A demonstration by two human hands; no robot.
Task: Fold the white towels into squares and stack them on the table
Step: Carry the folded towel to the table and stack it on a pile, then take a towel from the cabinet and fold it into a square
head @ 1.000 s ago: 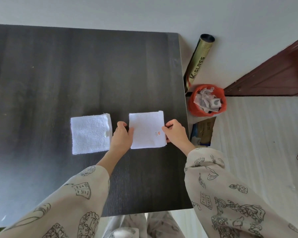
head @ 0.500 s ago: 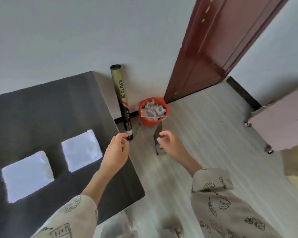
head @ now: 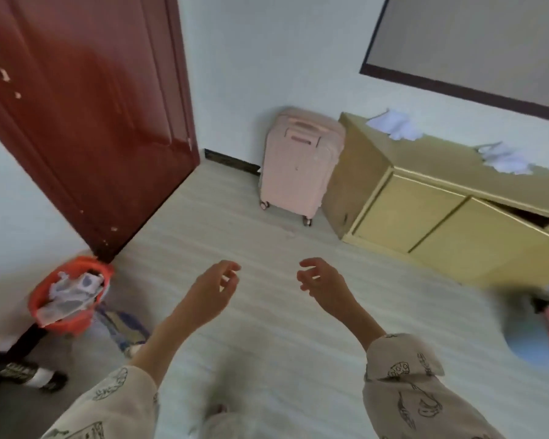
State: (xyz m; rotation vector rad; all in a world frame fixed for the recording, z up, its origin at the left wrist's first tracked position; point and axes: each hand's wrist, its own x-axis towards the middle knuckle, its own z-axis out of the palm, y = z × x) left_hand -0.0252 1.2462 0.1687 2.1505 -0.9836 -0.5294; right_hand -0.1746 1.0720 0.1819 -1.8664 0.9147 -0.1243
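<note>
While white towels (head: 393,124) blur on the cabinet (head: 425,172), both hands' fingers hang loose, holding nothing.

Pink suitcase (head: 300,166), red-brown door (head: 86,112), seemingly orange bin (head: 72,294).

Empty hands (head: 214,291), pink suitcase (head: 300,166), cabinet (head: 425,213)
</note>
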